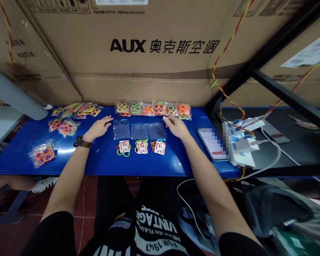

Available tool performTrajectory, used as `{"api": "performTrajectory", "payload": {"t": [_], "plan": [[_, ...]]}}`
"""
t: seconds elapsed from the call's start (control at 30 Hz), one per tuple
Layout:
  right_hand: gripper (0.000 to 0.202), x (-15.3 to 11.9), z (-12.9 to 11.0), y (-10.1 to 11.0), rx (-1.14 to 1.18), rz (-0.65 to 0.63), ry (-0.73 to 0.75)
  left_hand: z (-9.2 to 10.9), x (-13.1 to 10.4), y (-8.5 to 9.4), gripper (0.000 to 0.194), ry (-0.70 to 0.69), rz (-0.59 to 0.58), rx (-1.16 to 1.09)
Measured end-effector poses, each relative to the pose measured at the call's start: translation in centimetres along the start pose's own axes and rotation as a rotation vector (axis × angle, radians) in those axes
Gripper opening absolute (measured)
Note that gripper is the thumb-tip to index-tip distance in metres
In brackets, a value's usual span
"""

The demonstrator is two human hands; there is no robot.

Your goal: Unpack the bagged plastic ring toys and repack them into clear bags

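On the blue tabletop, my left hand lies with its fingers stretched out, just left of a row of three flat clear plastic bags. The left bag is nearest to it. My right hand is by the upper corner of the right bag, its fingers loosely bent and apart; whether it touches the bag is unclear. Between them lies the middle bag. Below each bag sits a bunch of coloured plastic rings topped by a small printed card: left card, middle card, right card.
Bagged rings line the back edge against a large cardboard box. More bagged rings lie at the left. A phone, power strip and cables are at the right. A grey pole slants at the left.
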State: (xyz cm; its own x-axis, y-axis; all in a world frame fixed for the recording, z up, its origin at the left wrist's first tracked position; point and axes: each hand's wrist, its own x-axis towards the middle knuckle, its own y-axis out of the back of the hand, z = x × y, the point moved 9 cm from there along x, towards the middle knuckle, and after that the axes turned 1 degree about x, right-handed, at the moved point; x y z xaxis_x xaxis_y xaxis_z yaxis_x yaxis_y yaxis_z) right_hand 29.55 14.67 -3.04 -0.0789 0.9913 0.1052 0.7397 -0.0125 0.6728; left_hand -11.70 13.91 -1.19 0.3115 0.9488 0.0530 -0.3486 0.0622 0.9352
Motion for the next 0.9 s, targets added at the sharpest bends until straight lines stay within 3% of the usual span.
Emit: {"api": "performTrajectory", "payload": {"t": [0.13, 0.2, 0.27, 0.4, 0.47, 0.73, 0.9], "plan": [[0.058, -0.7, -1.9, 1.5, 0.141, 0.119, 0.070, 0.1, 0.1, 0.3, 0.051, -0.007, 0.043, -0.018], [0.053, -1.4, -3.5, 1.7, 0.230, 0.071, 0.147, 0.3, 0.1, 0.4, 0.049, -0.006, 0.074, -0.027], [0.049, -2.3, -5.0, 0.7, 0.305, -0.123, 0.174, 0.5, 0.1, 0.8, 0.046, 0.007, 0.122, -0.037], [0.048, -5.9, -6.0, -3.0, 0.242, -0.720, 0.050, 0.6, 0.0, 1.9, 0.038, 0.062, 0.235, -0.040], [0.052, -7.0, -6.3, -3.5, 0.223, -0.833, 0.043, 0.3, -0.1, 2.3, 0.036, 0.102, 0.287, -0.036], [0.037, -7.2, -6.3, -3.2, 0.085, -0.785, 0.099, -2.1, -0.5, 3.4, 0.049, 0.137, 0.468, -0.201], [0.035, -7.1, -6.4, -2.8, 0.009, -0.750, 0.126, -1.2, -0.7, 4.1, 0.038, 0.153, 0.503, -0.147]]}}
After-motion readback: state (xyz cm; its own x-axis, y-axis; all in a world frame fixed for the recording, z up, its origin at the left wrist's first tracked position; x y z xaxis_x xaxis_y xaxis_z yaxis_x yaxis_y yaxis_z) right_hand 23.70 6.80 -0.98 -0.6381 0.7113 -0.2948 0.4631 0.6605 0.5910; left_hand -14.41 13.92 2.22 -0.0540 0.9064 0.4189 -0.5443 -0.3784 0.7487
